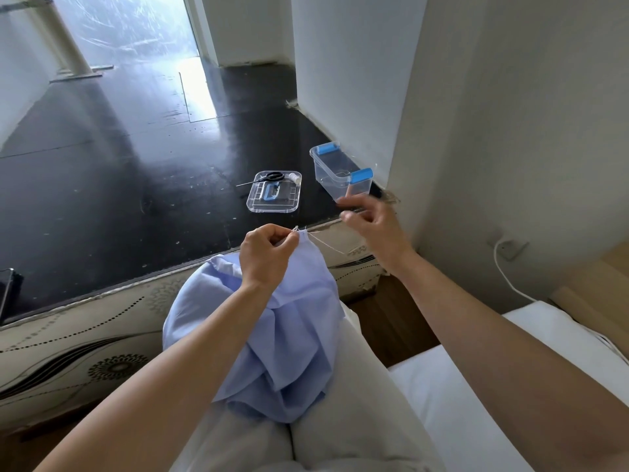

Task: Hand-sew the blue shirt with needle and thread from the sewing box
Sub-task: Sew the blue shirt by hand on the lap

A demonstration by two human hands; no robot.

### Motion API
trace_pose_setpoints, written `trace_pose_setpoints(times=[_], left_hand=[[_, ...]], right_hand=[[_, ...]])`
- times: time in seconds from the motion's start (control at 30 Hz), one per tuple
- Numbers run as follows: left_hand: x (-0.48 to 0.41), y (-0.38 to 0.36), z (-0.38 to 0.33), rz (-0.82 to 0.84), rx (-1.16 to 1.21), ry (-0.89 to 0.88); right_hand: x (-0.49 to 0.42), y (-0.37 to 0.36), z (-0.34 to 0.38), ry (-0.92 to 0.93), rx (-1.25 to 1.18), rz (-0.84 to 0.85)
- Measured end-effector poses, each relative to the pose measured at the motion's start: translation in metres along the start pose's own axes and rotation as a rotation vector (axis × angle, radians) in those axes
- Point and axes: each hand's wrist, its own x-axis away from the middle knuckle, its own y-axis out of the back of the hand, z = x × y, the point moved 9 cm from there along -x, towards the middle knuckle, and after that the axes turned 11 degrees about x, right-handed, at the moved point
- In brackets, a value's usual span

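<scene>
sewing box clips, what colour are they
Blue clips on the clear sewing box, seen best in the head view.

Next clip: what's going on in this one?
A seated person is hand-sewing a blue shirt draped over their lap. The left hand pinches the shirt's raised edge, where a white thread leaves the cloth towards the right hand, which is lifted and blurred, so its grip is unclear. On the dark table sit the open sewing box and its lid, holding scissors.
</scene>
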Motion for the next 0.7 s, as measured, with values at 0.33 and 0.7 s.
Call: trace_pose_setpoints(times=[0.33,0.7], left_hand=[[0.0,-0.002,-0.005,0.035,0.002,-0.059],[0.001,0.0,0.001,-0.02,0.004,0.002]], right_hand=[[0.005,-0.055,-0.004,-0.018,0.169,0.308],[0.002,0.009,-0.029,-0.179,-0.133,-0.146]])
